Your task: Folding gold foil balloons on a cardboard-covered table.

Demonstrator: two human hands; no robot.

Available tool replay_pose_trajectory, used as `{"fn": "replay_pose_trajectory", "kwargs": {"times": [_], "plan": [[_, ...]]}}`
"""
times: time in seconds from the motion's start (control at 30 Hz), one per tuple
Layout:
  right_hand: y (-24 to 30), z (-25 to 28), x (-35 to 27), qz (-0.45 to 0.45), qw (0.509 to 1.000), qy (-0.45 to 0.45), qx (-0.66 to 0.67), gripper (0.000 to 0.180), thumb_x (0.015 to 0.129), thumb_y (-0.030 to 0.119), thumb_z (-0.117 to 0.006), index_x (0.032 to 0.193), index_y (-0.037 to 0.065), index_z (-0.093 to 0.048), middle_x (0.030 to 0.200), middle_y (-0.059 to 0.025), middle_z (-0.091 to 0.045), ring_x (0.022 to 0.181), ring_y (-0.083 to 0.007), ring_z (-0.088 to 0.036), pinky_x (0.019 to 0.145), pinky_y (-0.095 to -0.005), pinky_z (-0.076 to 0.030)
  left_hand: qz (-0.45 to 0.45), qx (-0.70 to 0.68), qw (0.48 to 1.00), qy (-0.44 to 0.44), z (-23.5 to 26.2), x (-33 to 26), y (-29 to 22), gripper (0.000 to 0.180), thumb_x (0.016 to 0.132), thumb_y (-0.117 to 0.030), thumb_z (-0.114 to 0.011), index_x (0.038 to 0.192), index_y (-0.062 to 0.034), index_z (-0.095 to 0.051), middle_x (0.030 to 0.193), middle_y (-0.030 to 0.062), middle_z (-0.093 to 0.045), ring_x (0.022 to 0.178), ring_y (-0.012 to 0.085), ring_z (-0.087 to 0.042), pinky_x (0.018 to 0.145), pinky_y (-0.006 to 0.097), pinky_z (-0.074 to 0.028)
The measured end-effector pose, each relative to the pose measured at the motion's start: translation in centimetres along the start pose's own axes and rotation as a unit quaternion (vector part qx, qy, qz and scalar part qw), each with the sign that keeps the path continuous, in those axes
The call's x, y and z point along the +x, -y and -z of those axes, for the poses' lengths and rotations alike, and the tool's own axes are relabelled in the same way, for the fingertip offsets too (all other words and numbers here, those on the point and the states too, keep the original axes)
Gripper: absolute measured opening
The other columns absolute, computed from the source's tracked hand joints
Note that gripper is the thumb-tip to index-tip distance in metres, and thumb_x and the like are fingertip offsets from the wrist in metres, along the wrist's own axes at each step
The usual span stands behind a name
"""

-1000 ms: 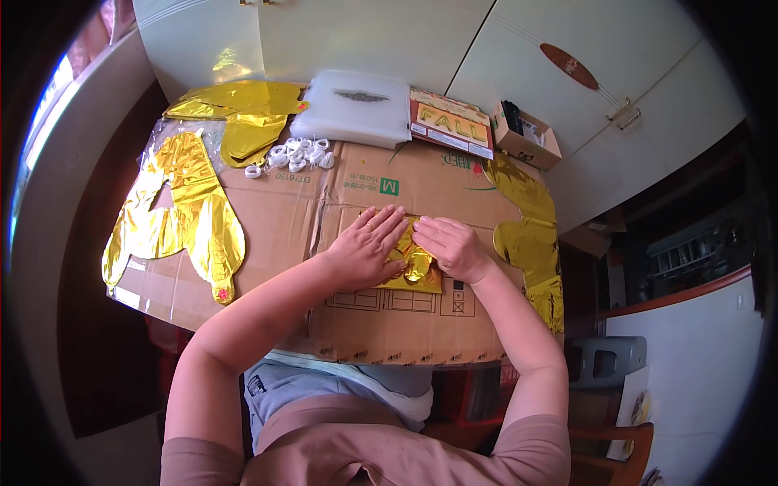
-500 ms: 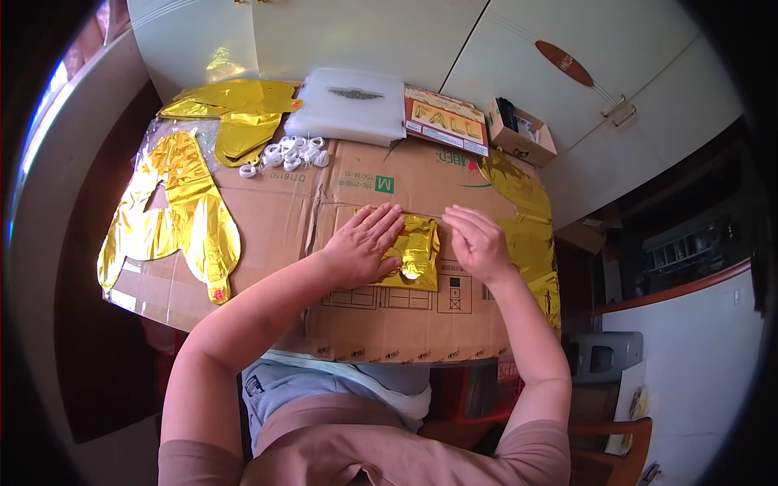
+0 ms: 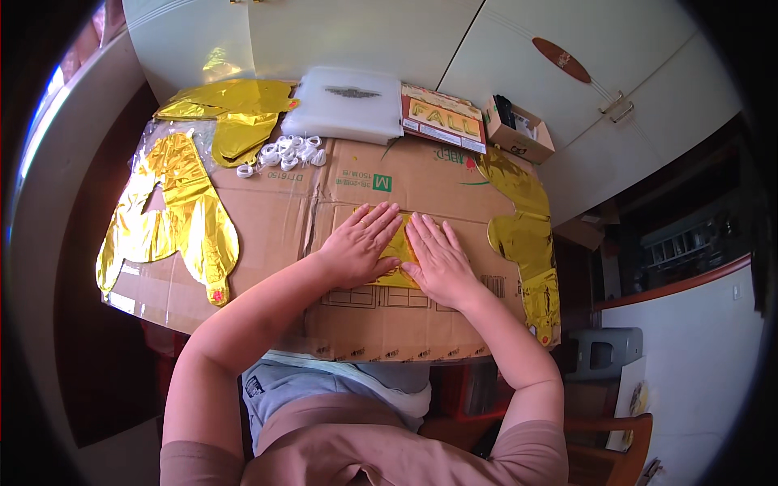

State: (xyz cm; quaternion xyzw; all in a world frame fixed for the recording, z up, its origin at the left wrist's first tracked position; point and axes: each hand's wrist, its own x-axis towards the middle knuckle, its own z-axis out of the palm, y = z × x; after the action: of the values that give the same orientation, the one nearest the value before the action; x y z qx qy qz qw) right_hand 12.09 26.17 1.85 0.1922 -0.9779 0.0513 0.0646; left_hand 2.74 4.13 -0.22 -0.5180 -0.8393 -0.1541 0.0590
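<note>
A folded gold foil balloon [image 3: 394, 257] lies on the flat brown cardboard in front of me, mostly covered by my hands. My left hand [image 3: 361, 245] rests flat on its left part, fingers stretched out. Over its right part lies my right hand [image 3: 440, 261], palm down with fingers straight. The two hands nearly meet at the thumbs, and a strip of shiny foil shows between them. Neither hand grasps anything.
Flattened gold foil balloons lie around: an A-shaped one [image 3: 174, 215] at left, others [image 3: 243, 113] at far left, and one [image 3: 519, 223] at right. Coiled white cords [image 3: 288, 152], stacked clear plastic bags [image 3: 340, 113], printed packets [image 3: 442, 120] and a small box [image 3: 519, 139] line the back.
My right hand has come down and to the left, from a raised curled pose beside the folded balloon to lying flat on it. My left hand has stayed in place.
</note>
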Motion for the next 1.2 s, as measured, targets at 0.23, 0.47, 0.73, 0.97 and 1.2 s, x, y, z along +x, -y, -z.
{"fn": "replay_pose_trajectory", "kwargs": {"times": [0.23, 0.47, 0.73, 0.97, 1.2], "plan": [[-0.4, -0.1, -0.6, -0.017, 1.000, 0.018, 0.001, 0.073, 0.102, 0.046, -0.050, 0.157, 0.003, -0.029, 0.165, -0.0168, -0.024, 0.153, -0.0320, -0.022, 0.124, -0.0540, -0.011, 0.000, 0.015, 1.000, 0.011, -0.1, 0.0, 0.1, 0.079, 0.102, -0.054, -0.041, 0.154, 0.0056, -0.031, 0.164, 0.0221, -0.026, 0.154, 0.0332, -0.021, 0.126, 0.046, -0.013], [-1.8, 0.3, -1.1, -0.001, 0.999, -0.015, 0.039, 0.066, 0.103, 0.045, -0.048, 0.153, 0.003, -0.038, 0.161, -0.0179, -0.034, 0.151, -0.0324, -0.029, 0.124, -0.0548, -0.013, -0.005, 0.013, 1.000, 0.014, -0.1, 0.0, 0.1, 0.078, 0.102, -0.050, -0.044, 0.154, 0.0057, -0.029, 0.164, 0.0238, -0.024, 0.154, 0.0347, -0.020, 0.125, 0.047, -0.014], [-2.9, 2.6, -0.8, -0.051, 0.989, -0.078, 0.115, 0.055, 0.105, 0.034, -0.048, 0.150, 0.003, -0.043, 0.159, -0.0176, -0.039, 0.149, -0.0324, -0.033, 0.124, -0.0540, -0.015, 0.000, 0.015, 1.000, 0.014, -0.2, -0.1, 0.0, 0.078, 0.102, -0.050, -0.044, 0.154, 0.0055, -0.029, 0.164, 0.0236, -0.024, 0.154, 0.0342, -0.020, 0.125, 0.047, -0.013], [-0.6, 0.5, 0.0, -0.016, 0.998, 0.011, 0.053, 0.071, 0.102, 0.039, -0.052, 0.157, 0.000, -0.026, 0.165, -0.0217, -0.021, 0.154, -0.0341, -0.020, 0.125, -0.0517, -0.010, -0.008, 0.015, 1.000, 0.016, 0.0, 0.1, 0.1, 0.078, 0.101, -0.050, -0.046, 0.154, 0.0055, -0.029, 0.164, 0.0238, -0.024, 0.154, 0.0346, -0.020, 0.125, 0.047, -0.014], [-0.4, -0.2, -0.6, -0.035, 0.997, 0.051, 0.036, 0.075, 0.104, 0.044, -0.046, 0.160, 0.002, -0.019, 0.168, -0.0200, -0.013, 0.156, -0.0345, -0.014, 0.125, -0.0516, -0.007, -0.008, 0.001, 1.000, -0.005, -0.3, -0.1, 0.2, 0.077, 0.101, -0.049, -0.047, 0.153, 0.0061, -0.031, 0.163, 0.0247, -0.027, 0.153, 0.0355, -0.023, 0.125, 0.048, -0.015]]}}
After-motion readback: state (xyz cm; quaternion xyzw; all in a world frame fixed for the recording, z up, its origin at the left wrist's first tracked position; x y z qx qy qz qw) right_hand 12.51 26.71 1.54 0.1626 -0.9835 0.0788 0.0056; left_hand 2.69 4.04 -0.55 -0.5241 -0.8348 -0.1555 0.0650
